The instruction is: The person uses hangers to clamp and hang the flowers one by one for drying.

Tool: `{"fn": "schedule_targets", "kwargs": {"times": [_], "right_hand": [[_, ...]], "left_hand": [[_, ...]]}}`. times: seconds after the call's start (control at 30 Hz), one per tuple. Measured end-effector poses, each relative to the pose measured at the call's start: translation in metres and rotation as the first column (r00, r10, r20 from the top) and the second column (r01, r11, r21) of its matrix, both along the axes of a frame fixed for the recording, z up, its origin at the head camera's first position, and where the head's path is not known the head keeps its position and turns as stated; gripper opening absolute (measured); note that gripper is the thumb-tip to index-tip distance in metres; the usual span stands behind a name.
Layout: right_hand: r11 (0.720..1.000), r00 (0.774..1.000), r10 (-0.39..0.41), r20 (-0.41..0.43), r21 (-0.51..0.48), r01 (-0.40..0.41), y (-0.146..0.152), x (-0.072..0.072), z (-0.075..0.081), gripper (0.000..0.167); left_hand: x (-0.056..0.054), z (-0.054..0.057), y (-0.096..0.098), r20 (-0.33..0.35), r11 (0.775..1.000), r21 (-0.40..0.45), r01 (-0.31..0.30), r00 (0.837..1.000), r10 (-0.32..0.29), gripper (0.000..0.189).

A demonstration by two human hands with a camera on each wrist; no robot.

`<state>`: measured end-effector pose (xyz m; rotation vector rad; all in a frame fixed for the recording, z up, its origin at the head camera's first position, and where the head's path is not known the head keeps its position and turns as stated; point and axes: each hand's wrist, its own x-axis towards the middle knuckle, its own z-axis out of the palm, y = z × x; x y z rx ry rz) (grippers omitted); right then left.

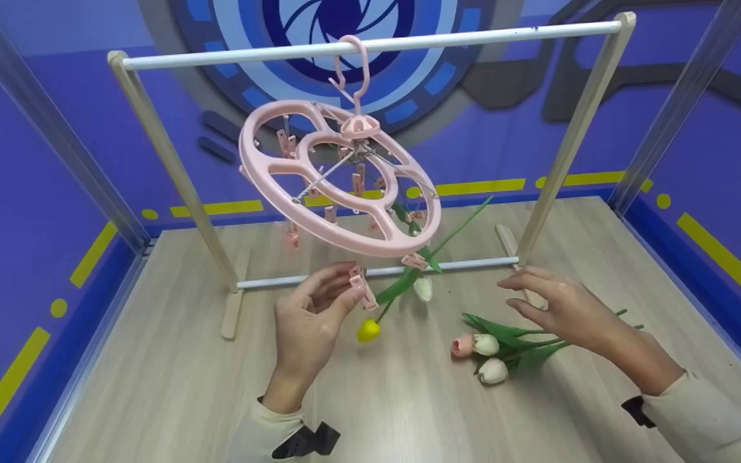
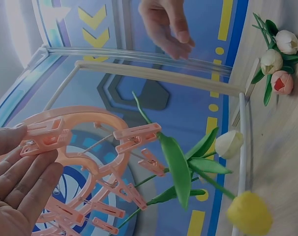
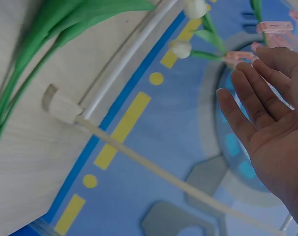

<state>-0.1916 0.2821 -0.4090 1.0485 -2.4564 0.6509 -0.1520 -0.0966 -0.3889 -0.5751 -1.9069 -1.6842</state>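
Head view: blue walls close in behind the rack and on either side of it, striped low down with yellow dashes and dots. On the wall straight behind the rack I see a big round emblem, and a metal post runs up the corner to the rack's right. Below lies the table, pale with a wood grain and a soft sheen of light in front of the rack.

The rack itself has white bars and wooden legs, its feet flat on the tabletop. From its top bar the pink hanger hangs by its hook, the ring tilted.

A person in pale sleeves reaches in from the front. The right hand hovers before the rack's right leg, fingers loosely extended, holding nothing. The left hand is in front of the rack, thumb and fingers pinching a clip just below the ring.

Three loose flowers, two white and one pink, lie on the table before the rack's right leg. Within the rack's span, a yellow flower and a white flower hang head down. Smallest is the pinched clip, pink like the hanger.
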Motion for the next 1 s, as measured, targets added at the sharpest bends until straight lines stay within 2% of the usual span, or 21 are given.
{"fn": "schedule_targets", "kwargs": {"times": [0.5, 0.67, 0.8, 1.0], "right_hand": [[0.989, 0.977, -0.148, 0.150, 0.027, 0.146, 0.052, -0.009, -0.045, 0.034], [0.984, 0.954, -0.177, 0.243, 0.055, 0.169, 0.063, -0.007, -0.054, 0.029], [0.978, 0.924, -0.208, 0.320, 0.096, 0.187, 0.070, -0.007, -0.060, 0.028], [0.970, 0.900, -0.238, 0.366, 0.128, 0.205, 0.078, -0.007, -0.071, 0.024]], "left_hand": [[0.001, -0.002, -0.002, -0.003, 0.999, -0.027, -0.026, 1.000, 0.026, 0.031], [0.001, -0.001, -0.002, 0.007, 0.999, -0.029, -0.035, 0.999, 0.035, 0.031], [0.001, -0.001, -0.001, 0.008, 0.999, -0.021, -0.027, 1.000, 0.028, 0.031], [-0.001, -0.002, -0.001, -0.002, 1.000, -0.009, -0.018, 1.000, 0.018, 0.032]]}}
